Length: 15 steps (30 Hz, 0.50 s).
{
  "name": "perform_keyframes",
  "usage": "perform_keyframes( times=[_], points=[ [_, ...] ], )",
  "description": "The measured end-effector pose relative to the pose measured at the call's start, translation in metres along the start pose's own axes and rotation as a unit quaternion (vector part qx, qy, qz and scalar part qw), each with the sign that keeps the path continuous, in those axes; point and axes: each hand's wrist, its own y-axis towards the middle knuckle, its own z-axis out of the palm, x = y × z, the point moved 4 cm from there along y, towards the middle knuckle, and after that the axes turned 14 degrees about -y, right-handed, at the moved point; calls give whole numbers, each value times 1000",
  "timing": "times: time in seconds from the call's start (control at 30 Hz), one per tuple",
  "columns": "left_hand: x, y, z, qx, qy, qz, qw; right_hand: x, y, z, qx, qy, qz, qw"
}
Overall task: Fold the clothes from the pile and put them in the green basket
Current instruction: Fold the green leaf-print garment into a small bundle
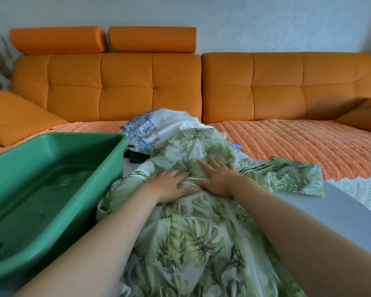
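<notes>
Orange sofa behind | green basket left | left hand, right hand spread flat, pressed on leaf-print garment

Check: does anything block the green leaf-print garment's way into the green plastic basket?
Nothing visible. The left hand and right hand rest on the green leaf-print garment; the green plastic basket sits open left of it.

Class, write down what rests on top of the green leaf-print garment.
The left hand and right hand lie flat on the leaf-print garment. Whatever lies beneath is covered.
</notes>
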Motion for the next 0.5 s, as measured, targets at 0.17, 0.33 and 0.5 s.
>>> perform_keyframes(
  times=[0.17,0.33,0.5],
  points=[
    [43,-9,-4,-10,81,-118,990,-8,-6,17,22,-27,27,999],
    [-17,-18,-24,-141,155,6,978,2,-24,-4,-52,-16,24,998],
    [-83,-46,-15,-60,-33,41,997,12,-63,-25,-123,23,20,992]
  ],
)
